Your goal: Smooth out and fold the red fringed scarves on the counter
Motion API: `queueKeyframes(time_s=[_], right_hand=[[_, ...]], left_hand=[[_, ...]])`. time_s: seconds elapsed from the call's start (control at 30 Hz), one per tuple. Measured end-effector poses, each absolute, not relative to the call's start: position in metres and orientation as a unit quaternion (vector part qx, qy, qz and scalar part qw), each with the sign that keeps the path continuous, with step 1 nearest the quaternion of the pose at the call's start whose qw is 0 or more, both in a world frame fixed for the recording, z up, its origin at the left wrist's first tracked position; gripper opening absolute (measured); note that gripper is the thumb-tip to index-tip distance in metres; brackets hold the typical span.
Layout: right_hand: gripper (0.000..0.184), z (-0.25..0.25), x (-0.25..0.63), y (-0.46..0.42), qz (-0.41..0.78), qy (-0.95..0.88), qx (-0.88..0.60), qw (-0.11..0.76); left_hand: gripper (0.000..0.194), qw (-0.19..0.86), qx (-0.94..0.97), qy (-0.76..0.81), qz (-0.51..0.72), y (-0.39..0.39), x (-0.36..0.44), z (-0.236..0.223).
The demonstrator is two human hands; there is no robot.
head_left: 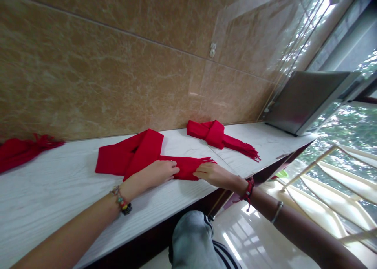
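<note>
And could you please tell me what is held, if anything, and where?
The left hand touches the middle red scarf's tail, the right hand its fringed end; whether either grips cannot be told.

The left hand (159,172) is lying palm down with fingers bent, its forearm slanting in over the bench's (38,198) front edge; the right hand (213,174) is pinching, fingertips turned toward the left.

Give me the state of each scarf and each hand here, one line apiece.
Middle scarf: folded across itself, fringed end extended.
Right scarf: folded over itself, fringed end laid out.
Left scarf: bunched, partly out of view.
Left hand: on the middle scarf.
Right hand: at its fringed end.
</note>
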State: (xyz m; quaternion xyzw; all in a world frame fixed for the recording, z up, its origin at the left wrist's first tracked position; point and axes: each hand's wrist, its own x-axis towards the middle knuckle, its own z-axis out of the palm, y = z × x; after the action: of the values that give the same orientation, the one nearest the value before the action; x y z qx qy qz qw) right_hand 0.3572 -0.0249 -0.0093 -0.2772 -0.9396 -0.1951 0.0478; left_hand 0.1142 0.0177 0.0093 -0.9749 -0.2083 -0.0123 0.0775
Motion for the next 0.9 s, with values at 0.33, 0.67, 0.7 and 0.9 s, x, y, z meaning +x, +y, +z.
queueKeyframes(time_s=[0.33,0.67,0.7,0.9], right_hand=[[0.024,0.005,0.357,-0.017,-0.209,-0.930,-0.301,0.038],[0.025,-0.015,0.353,-0.042,-0.193,-0.944,-0.255,0.081],[0.024,-0.014,0.353,-0.042,-0.176,-0.943,-0.265,0.092],[0.028,-0.014,0.330,-0.025,-0.094,-0.886,-0.403,0.210]], left_hand=[[0.018,0.121,-0.968,-0.213,-0.050,0.021,0.113,0.009],[0.020,0.062,-0.983,-0.171,-0.027,0.009,0.110,0.014],[0.020,0.056,-0.983,-0.171,-0.027,0.009,0.110,0.014],[0.016,-0.024,-0.975,-0.218,-0.042,0.016,0.115,0.008]])
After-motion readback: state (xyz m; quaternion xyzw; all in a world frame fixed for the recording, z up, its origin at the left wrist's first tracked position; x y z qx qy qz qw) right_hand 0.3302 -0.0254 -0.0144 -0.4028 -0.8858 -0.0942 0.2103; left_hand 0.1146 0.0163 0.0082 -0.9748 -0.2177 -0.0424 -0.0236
